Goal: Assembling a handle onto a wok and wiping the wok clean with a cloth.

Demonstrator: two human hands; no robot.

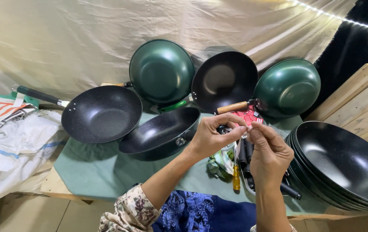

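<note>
— What sits between the fingers?

— A tiny pale piece (pixel 248 127), too small to tell its kind; it lies just right of the frame's centre, pinched from both sides; the left hand (pixel 212 136) closes thumb and forefinger on it, and the right hand (pixel 270 154) meets it with its own fingertips clamped on the same piece.

— And right beneath the hands?

— A cluster of black handles (pixel 245 155) lying on the green cloth (pixel 93 167), with a yellow-handled screwdriver (pixel 236 177) just beside them and a crumpled green-and-white bag (pixel 220 162) to their left; a red packet (pixel 247 116) shows just above the fingers.

— The pans?

— 1 black wok without a handle (pixel 160 134) tilts at centre, touching a speckled black wok (pixel 101 114) with a dark green handle at left; along the top stand 2 green woks (pixel 161 71) (pixel 287 88) leaning on the pale backdrop sheet (pixel 63 38), a black wok with a wooden handle (pixel 223 79) between them; a stack of black woks (pixel 343 165) fills the lower right.

— Further out?

— White sacks (pixel 12 146) at the left edge; wooden planks (pixel 360 105) at the right.
</note>
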